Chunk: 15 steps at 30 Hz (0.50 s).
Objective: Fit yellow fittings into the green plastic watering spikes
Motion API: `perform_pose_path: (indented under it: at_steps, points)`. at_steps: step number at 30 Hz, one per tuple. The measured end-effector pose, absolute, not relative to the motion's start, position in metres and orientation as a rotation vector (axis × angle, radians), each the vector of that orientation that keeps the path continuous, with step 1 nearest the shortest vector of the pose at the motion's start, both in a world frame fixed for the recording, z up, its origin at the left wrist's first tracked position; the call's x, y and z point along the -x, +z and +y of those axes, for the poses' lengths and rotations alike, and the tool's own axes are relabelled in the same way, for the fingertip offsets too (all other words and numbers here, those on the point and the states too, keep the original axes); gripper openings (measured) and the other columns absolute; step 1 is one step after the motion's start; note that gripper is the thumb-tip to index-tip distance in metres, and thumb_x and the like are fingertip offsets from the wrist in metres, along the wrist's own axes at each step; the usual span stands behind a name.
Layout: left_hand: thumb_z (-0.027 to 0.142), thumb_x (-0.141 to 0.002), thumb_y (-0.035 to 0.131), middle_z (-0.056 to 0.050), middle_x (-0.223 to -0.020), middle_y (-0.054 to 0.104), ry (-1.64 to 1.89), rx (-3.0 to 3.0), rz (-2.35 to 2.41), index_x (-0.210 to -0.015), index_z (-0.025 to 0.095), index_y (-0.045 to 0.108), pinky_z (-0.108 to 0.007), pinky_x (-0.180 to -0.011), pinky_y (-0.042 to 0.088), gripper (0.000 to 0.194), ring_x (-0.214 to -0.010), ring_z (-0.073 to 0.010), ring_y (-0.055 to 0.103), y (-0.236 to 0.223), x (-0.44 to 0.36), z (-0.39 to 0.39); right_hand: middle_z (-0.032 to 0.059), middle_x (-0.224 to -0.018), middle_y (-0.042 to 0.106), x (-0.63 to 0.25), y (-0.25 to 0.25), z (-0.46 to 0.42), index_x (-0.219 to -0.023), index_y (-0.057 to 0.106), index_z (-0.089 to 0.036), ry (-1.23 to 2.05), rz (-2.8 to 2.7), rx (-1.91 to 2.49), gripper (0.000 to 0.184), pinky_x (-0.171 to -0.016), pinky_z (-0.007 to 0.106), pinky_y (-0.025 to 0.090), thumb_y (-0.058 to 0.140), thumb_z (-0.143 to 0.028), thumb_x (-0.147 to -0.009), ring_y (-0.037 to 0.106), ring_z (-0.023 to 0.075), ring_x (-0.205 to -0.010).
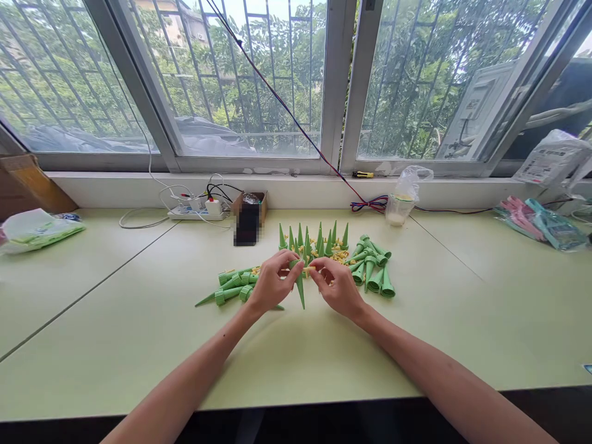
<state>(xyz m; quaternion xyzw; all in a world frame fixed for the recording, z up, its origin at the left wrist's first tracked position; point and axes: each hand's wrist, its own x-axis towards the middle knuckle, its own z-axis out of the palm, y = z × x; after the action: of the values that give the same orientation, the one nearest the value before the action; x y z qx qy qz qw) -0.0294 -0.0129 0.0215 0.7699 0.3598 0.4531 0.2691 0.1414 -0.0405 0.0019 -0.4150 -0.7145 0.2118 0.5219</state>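
Observation:
My left hand (272,282) is closed on a green plastic cone spike (300,288) that points down toward me. My right hand (337,285) pinches a small yellow piece (309,269) against the spike's top end. Behind my hands several green spikes (319,239) stand upright, with small yellow parts (340,253) scattered among them. To the left lie several assembled green spikes (234,285) on their sides. On the right sits a heap of green spikes (372,266).
The pale green table (115,320) runs along a window sill. A power strip (197,213) with cables, a small cardboard box (250,217), a plastic bag with a cup (401,203), and packets at far left (37,227) and far right (539,221) lie around.

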Motion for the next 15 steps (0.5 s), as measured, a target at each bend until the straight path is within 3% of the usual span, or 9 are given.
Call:
perform_pose_path:
  at_steps: [15]
  points:
    - [0.038,-0.088,0.055,-0.003,-0.089,0.058,1.221,-2.09,0.975,-0.076,0.016,0.055,-0.019,-0.05,0.05,0.025,-0.058,-0.0075,0.053,0.0213,0.0289,-0.0132,0.002,-0.075,0.061,-0.1415,-0.0003,-0.0393,-0.093,0.06,-0.017,0.54,-1.73,0.989,0.018,-0.051,0.023,0.044,0.05,-0.032,-0.093,0.054,0.0106,-0.052]
